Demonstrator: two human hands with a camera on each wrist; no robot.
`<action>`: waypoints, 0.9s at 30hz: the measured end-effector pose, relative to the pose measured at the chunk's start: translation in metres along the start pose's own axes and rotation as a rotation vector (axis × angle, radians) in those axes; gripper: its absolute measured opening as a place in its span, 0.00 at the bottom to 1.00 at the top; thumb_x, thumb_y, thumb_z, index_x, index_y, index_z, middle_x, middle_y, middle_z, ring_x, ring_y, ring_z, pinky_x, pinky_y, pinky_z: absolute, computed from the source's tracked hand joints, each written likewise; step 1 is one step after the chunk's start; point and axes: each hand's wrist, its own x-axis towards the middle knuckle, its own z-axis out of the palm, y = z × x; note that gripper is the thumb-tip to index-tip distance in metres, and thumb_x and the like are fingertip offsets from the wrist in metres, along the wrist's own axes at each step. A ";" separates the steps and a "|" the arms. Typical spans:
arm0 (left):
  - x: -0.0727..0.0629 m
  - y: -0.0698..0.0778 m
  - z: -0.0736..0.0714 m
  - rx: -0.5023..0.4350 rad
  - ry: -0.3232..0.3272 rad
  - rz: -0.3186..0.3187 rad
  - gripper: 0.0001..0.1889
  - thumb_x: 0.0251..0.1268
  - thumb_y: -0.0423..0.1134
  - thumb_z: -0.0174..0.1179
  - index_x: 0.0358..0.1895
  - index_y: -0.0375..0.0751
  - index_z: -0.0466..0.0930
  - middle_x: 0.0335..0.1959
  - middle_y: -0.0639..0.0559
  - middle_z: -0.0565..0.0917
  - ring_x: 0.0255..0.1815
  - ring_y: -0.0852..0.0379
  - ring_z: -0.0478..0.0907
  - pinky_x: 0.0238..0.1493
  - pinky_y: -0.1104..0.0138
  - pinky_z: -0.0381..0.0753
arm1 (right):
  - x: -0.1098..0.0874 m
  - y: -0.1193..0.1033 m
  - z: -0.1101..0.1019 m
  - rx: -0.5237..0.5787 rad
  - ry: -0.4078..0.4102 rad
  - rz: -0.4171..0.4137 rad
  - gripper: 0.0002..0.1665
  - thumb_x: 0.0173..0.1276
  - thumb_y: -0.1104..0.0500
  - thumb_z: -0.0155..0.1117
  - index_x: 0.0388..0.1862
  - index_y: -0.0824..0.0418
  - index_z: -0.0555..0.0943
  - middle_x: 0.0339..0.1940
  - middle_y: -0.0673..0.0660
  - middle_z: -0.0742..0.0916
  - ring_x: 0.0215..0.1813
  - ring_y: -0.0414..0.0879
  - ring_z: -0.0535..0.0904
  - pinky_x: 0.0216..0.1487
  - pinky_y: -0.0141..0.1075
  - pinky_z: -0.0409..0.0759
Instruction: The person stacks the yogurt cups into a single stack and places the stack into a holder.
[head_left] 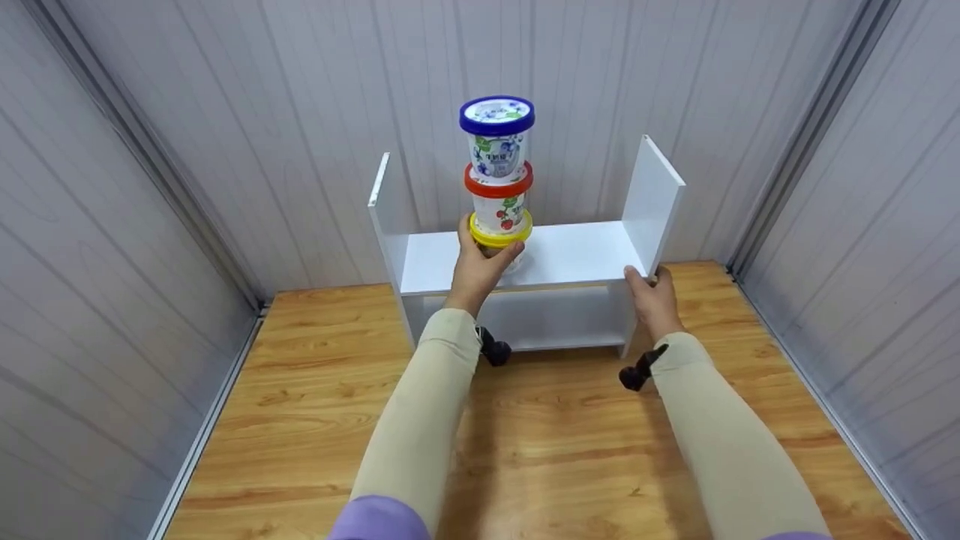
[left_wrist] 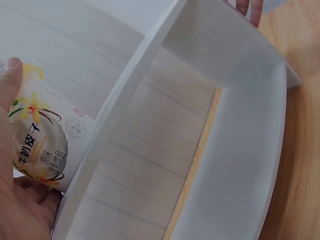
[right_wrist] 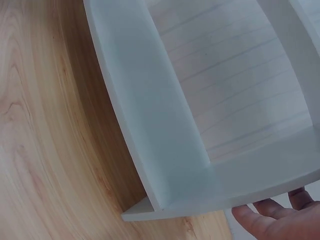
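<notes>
Three lidded tubs stand in a stack on the middle board of a white shelf unit. On top is the blue-lidded tub, below it the red-lidded tub, and lowest the yellow-lidded tub. My left hand grips the lowest tub, thumb on one side and fingers round the other. In the left wrist view this tub shows a yellow flower print, its base at the board's front edge. My right hand holds the unit's right side panel, fingers against its outer face.
The unit stands on a wood-grain surface, with a lower board under the middle one. Its left side panel rises beside the stack. Pale ribbed walls enclose the back and both sides.
</notes>
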 end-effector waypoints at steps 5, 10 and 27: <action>-0.008 -0.002 -0.008 0.066 -0.021 -0.034 0.61 0.57 0.56 0.74 0.81 0.53 0.34 0.77 0.47 0.60 0.78 0.50 0.58 0.79 0.53 0.56 | -0.002 -0.003 -0.004 -0.070 -0.012 -0.012 0.52 0.75 0.40 0.56 0.82 0.65 0.44 0.78 0.69 0.61 0.77 0.61 0.60 0.77 0.50 0.63; -0.017 0.005 -0.017 0.204 -0.036 -0.124 0.64 0.56 0.60 0.73 0.82 0.54 0.30 0.82 0.42 0.49 0.82 0.43 0.49 0.79 0.46 0.51 | -0.006 -0.013 -0.011 -0.106 -0.006 -0.042 0.56 0.73 0.38 0.59 0.82 0.65 0.43 0.76 0.72 0.63 0.75 0.62 0.63 0.74 0.52 0.67; -0.060 0.018 -0.060 0.549 -0.101 -0.055 0.67 0.50 0.69 0.71 0.83 0.53 0.32 0.83 0.45 0.50 0.80 0.44 0.54 0.76 0.46 0.60 | -0.046 -0.049 -0.039 -0.317 -0.035 -0.230 0.56 0.68 0.33 0.62 0.80 0.62 0.49 0.72 0.72 0.66 0.72 0.69 0.63 0.67 0.62 0.70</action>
